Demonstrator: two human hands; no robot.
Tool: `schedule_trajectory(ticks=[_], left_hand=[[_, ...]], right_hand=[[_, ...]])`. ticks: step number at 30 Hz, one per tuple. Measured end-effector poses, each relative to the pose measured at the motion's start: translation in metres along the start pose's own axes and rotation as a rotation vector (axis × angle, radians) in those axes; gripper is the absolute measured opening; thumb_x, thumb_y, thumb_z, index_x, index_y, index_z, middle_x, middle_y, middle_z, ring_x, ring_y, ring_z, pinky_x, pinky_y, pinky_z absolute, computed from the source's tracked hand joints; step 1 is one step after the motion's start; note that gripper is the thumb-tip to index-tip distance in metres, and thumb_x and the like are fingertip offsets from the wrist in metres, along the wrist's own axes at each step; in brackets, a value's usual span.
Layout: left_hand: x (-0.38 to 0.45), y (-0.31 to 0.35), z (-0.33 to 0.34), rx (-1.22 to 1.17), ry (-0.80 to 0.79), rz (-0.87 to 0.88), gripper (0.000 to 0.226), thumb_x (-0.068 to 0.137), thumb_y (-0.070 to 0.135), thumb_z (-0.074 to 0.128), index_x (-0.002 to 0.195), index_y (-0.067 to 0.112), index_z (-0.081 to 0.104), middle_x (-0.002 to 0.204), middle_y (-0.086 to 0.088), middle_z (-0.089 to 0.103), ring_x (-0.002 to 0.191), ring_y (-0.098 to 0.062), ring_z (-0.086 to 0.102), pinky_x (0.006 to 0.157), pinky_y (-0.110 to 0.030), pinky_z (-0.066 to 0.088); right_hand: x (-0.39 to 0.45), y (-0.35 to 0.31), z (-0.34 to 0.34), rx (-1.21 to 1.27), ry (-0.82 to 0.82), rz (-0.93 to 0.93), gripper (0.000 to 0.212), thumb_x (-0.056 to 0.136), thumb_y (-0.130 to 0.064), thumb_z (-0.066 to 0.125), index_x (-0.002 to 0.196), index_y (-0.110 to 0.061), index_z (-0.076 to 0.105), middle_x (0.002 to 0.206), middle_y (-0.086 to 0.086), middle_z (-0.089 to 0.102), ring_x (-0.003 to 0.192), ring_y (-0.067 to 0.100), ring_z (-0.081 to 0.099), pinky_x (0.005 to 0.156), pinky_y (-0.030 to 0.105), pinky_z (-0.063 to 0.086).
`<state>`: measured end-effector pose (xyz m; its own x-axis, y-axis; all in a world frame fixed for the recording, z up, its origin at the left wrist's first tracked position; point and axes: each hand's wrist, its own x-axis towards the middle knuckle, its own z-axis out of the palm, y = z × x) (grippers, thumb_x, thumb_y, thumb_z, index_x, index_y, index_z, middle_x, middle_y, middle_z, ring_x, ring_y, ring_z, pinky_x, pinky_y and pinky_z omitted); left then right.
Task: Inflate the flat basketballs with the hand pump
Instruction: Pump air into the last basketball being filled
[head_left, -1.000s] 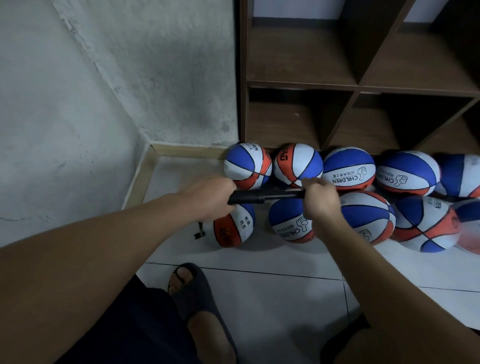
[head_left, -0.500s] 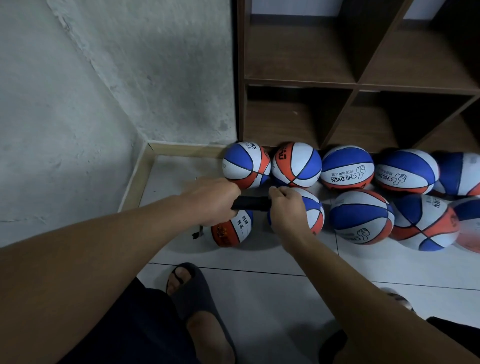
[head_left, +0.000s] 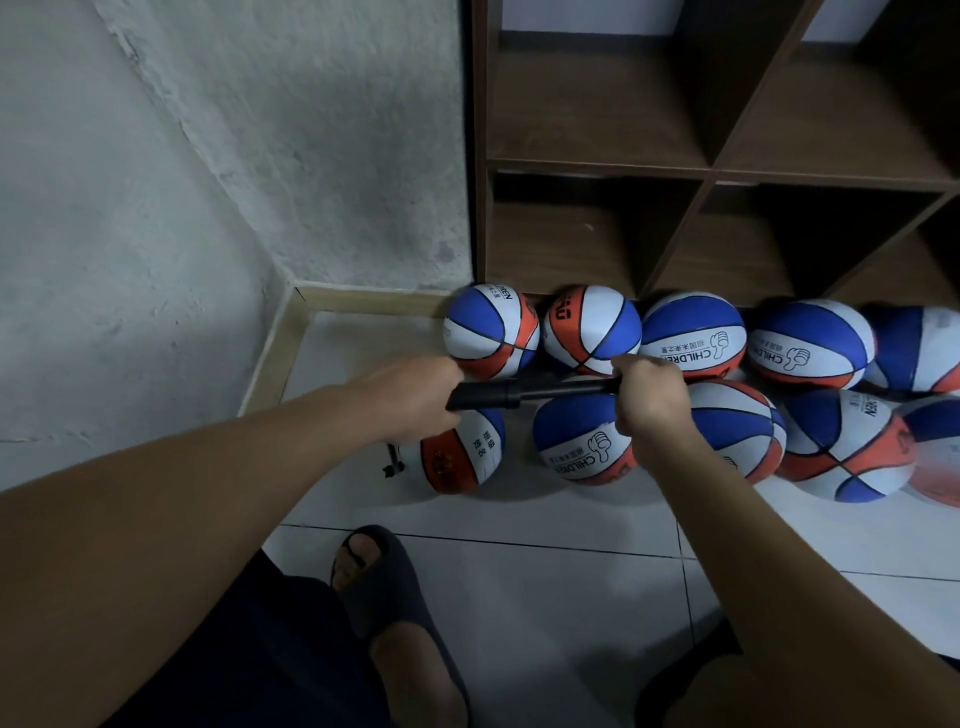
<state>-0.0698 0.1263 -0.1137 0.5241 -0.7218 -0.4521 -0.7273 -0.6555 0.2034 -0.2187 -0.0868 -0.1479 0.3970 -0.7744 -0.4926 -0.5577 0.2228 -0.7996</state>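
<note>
1. Pumping is proceeding: the left hand (head_left: 410, 397) is gripping the barrel of the slim black hand pump (head_left: 485, 397), held level above the floor, while the right hand (head_left: 647, 400) is clenching the handle end with the thin rod (head_left: 563, 388) drawn out between them.
2. The small flat-looking orange, white and blue basketball (head_left: 460, 454) is lying on the pale tiled floor (head_left: 519, 597) just below the left hand; a short black hose (head_left: 392, 462) is hanging beside it. Whether the needle is seated in the valve cannot be told.
3. More blue, white and orange balls (head_left: 693, 335) are crowding against the foot of the dark wooden cubby shelf (head_left: 706, 171).
4. Recommended practice, as a judgement: keeping the barrel steady, driving the rod straight along its axis to avoid bending it, using full strokes, and checking firmness often.
</note>
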Motion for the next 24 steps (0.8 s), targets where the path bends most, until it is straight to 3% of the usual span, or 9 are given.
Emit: schedule_trajectory(ticks=[2, 4, 6, 12, 20, 24], left_hand=[[0.001, 0.005, 0.002, 0.021, 0.024, 0.001, 0.020, 0.096, 0.025, 0.066, 0.077, 0.024, 0.059, 0.068, 0.001, 0.059, 0.056, -0.016, 0.054, 0.052, -0.029, 0.037], [0.002, 0.006, 0.003, 0.043, 0.052, 0.011, 0.022, 0.094, 0.026, 0.066, 0.074, 0.023, 0.058, 0.068, 0.001, 0.060, 0.055, -0.016, 0.055, 0.051, -0.028, 0.036], [0.002, 0.008, 0.006, 0.057, 0.060, 0.030, 0.021, 0.095, 0.027, 0.065, 0.075, 0.024, 0.060, 0.067, 0.002, 0.062, 0.054, -0.016, 0.056, 0.050, -0.028, 0.037], [0.000, 0.013, 0.010, 0.104, 0.076, 0.076, 0.021, 0.096, 0.029, 0.067, 0.077, 0.023, 0.060, 0.067, 0.001, 0.060, 0.053, -0.016, 0.054, 0.050, -0.029, 0.035], [0.002, 0.006, 0.011, 0.115, 0.075, 0.097, 0.027, 0.098, 0.031, 0.065, 0.074, 0.026, 0.055, 0.067, 0.004, 0.058, 0.054, -0.014, 0.053, 0.051, -0.029, 0.036], [0.003, 0.003, 0.010, 0.113, 0.066, 0.107, 0.024, 0.099, 0.031, 0.064, 0.076, 0.027, 0.057, 0.068, 0.004, 0.060, 0.056, -0.014, 0.056, 0.052, -0.030, 0.040]], right_hand=[[-0.012, 0.005, 0.016, -0.012, -0.014, -0.057, 0.012, 0.097, -0.013, 0.052, 0.085, -0.010, 0.054, 0.070, 0.009, 0.041, 0.068, 0.025, 0.038, 0.057, 0.034, 0.034], [-0.025, 0.010, 0.032, -0.065, -0.055, -0.131, 0.017, 0.099, -0.019, 0.051, 0.086, -0.012, 0.058, 0.076, 0.006, 0.053, 0.072, 0.024, 0.049, 0.067, 0.038, 0.045], [-0.034, 0.014, 0.043, -0.101, -0.088, -0.162, 0.020, 0.102, -0.022, 0.050, 0.090, -0.011, 0.061, 0.082, 0.005, 0.058, 0.076, 0.023, 0.053, 0.074, 0.040, 0.046], [-0.041, 0.017, 0.058, -0.036, -0.158, -0.102, 0.025, 0.104, -0.016, 0.051, 0.080, -0.010, 0.051, 0.068, 0.003, 0.043, 0.067, 0.020, 0.040, 0.064, 0.039, 0.033], [-0.039, 0.020, 0.061, -0.023, -0.194, -0.039, 0.023, 0.104, -0.025, 0.051, 0.084, -0.015, 0.056, 0.074, 0.005, 0.048, 0.069, 0.024, 0.047, 0.065, 0.042, 0.042], [-0.037, 0.021, 0.058, -0.066, -0.233, -0.059, 0.025, 0.106, -0.026, 0.051, 0.085, -0.014, 0.057, 0.073, 0.005, 0.048, 0.066, 0.020, 0.045, 0.061, 0.037, 0.039]])
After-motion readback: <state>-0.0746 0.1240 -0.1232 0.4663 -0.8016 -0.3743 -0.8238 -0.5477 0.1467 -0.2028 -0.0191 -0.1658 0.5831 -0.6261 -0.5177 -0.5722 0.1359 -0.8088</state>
